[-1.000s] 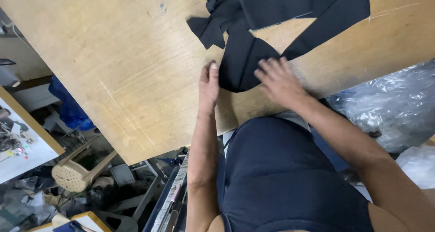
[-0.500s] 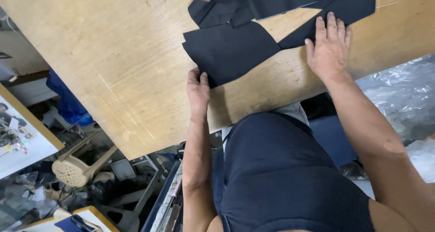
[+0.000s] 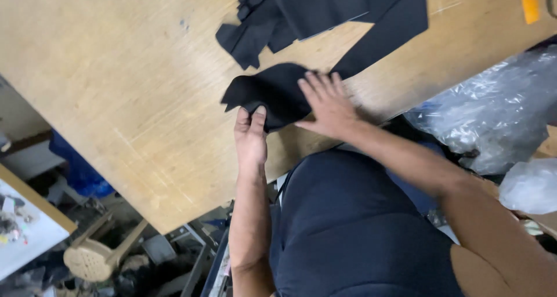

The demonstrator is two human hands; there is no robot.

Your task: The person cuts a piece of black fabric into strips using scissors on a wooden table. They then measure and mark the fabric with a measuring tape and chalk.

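A small curved piece of black fabric lies on the wooden table near its front edge. My left hand pinches the near edge of this piece between thumb and fingers. My right hand lies flat with fingers spread on the right part of the same piece, pressing it down. Behind it a larger heap of black fabric pieces spreads across the table, with a long strip running toward the right.
An orange flat object lies at the table's far right. Crumpled clear plastic bags sit to the right below the table edge. A beige plastic stool and clutter stand on the floor at the lower left.
The black piece was spread wide half a second ago and is now gathered smaller. My right hand came back from the right onto it, and my left hand took hold of its edge.
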